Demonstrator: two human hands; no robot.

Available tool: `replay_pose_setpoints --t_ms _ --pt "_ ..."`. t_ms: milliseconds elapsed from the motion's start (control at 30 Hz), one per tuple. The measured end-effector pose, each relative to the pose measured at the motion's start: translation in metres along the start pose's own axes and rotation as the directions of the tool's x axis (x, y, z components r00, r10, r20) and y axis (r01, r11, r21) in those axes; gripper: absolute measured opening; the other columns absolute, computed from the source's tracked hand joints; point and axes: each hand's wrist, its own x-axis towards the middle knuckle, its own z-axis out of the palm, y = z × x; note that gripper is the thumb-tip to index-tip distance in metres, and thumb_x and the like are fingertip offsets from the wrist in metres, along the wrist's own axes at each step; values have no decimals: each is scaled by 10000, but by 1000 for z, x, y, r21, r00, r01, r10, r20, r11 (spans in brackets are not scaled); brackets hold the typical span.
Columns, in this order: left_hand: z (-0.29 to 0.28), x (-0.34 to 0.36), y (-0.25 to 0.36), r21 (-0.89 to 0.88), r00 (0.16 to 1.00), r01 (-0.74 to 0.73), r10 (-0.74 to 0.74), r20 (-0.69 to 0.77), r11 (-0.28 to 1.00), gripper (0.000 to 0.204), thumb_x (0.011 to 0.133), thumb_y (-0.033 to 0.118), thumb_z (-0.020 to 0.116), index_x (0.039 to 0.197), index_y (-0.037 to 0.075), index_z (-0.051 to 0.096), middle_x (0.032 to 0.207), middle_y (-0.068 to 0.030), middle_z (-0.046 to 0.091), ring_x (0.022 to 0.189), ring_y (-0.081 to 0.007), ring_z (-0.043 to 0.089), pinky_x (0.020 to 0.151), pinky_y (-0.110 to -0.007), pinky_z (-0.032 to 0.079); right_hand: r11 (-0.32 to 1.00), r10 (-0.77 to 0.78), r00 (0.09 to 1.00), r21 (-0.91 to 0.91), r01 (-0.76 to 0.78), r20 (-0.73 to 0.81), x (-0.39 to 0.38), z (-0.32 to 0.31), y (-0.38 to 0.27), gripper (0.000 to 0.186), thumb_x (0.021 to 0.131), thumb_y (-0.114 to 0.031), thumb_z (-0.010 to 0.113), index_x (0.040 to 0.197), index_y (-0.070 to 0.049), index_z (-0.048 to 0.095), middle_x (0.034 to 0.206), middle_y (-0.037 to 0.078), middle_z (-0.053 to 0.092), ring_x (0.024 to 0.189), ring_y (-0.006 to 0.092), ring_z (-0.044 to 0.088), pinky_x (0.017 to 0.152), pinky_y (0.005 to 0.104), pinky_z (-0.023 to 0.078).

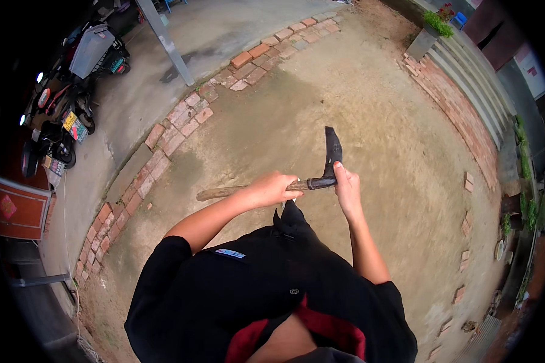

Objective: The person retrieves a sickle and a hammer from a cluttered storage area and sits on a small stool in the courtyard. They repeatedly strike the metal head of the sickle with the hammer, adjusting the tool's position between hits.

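Note:
A billhook with a wooden handle and a dark, slightly curved metal blade (332, 145) is held across the front of my body. My left hand (271, 189) is closed around the handle near its metal collar, and the bare wooden end (215, 193) sticks out to the left. At the heel of the blade, my right hand (347, 189) grips the metal with its thumb lying up along the blade. The blade points away from me. My right fingers are partly hidden behind the tool.
Packed earth (272, 115) lies under me. A low brick border (175, 130) curves along the left, beside a concrete strip with a metal post (166, 42) and parked motorbikes (60, 142). Steps (466, 91) and a planter (422, 43) stand at the far right, with loose bricks (464, 260) nearer.

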Motion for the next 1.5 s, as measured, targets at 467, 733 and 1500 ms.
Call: replay_pose_setpoints --t_ms 467,733,1500 --pt "-236 361 -166 -272 981 140 -170 -90 952 375 827 409 688 867 42 623 589 -54 561 537 -180 533 529 -354 422 978 -208 972 32 206 109 498 56 -111 484 989 -341 465 603 -55 407 572 -58 348 553 61 312 485 281 264" --pt "-432 582 -237 -235 983 170 -149 105 957 418 851 395 656 756 -2 567 575 -32 494 553 -153 477 540 -343 388 959 -269 962 109 263 45 776 77 -167 475 980 -369 464 579 -116 445 524 -72 369 443 39 317 413 246 234" --pt "-773 1168 -464 -802 958 232 -274 89 550 545 980 538 350 1392 182 339 694 26 431 497 -42 372 459 -200 321 896 -434 900 130 425 46 1501 88 -334 439 1013 -359 415 724 -39 497 654 19 514 520 80 474 458 220 381"
